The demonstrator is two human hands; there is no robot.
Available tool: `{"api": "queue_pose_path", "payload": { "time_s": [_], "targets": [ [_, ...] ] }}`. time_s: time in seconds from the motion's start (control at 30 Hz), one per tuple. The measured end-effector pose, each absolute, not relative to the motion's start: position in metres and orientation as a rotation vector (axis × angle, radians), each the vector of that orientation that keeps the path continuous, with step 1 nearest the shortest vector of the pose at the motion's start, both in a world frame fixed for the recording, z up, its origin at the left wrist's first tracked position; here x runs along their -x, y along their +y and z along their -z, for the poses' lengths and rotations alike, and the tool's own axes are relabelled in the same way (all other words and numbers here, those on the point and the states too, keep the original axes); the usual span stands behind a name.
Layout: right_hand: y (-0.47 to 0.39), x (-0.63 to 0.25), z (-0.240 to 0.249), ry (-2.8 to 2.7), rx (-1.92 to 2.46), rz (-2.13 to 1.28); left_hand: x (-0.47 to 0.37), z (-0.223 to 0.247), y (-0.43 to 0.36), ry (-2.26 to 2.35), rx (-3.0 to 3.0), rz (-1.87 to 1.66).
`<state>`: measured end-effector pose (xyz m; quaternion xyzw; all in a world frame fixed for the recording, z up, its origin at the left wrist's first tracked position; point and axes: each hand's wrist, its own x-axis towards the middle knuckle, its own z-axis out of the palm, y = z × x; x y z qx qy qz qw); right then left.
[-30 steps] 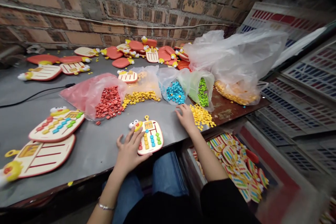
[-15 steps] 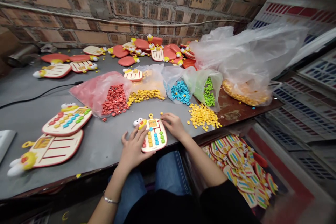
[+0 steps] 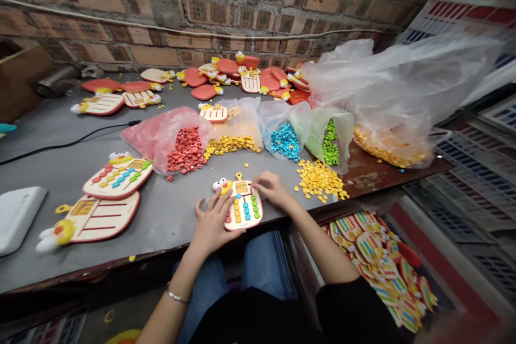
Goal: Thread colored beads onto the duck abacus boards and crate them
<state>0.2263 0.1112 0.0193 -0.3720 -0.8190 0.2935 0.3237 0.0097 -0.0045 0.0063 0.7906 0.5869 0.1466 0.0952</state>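
A cream duck-faced toy board (image 3: 245, 220) with a red edge lies at the table's front edge, with rows of red, yellow, blue and green beads in its slots. My left hand (image 3: 213, 226) grips its left side, fingers over the face and thumb along the bottom. At the upper right corner, by the top of the green row, my right hand (image 3: 274, 191) has its fingertips pinched together; whatever is between them is hidden. A single yellow bead (image 3: 246, 165) lies just beyond the board.
Bags of red beads (image 3: 186, 150), yellow beads (image 3: 231, 145), blue beads (image 3: 285, 141) and green beads (image 3: 329, 142) stand behind the board. Loose yellow beads (image 3: 321, 180) form a pile at right. Two boards (image 3: 107, 217) overlap at left, near a white device (image 3: 20, 217). A bin of boards (image 3: 381, 263) sits below right.
The view has shifted, so the table's things appear further right. My right fingertips have drawn in from beside the yellow bead to the board's upper right corner. My left hand keeps its grip.
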Motion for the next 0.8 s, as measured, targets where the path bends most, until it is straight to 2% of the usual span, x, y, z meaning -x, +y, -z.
{"api": "queue_pose_path", "payload": {
  "time_s": [0.1, 0.3, 0.8],
  "targets": [
    [0.146, -0.219, -0.018, -2.037, 1.048, -0.680, -0.010, -0.007, -0.005, 1.749, -2.334, -0.443],
    [0.193, -0.194, 0.001, -2.360, 1.031, -0.498, -0.010, -0.008, -0.006, 1.745, -2.339, -0.460],
    [0.178, -0.218, 0.012, -2.498, 0.823, -0.451, -0.010, -0.008, -0.007, 1.716, -2.318, -0.492]
  ]
}}
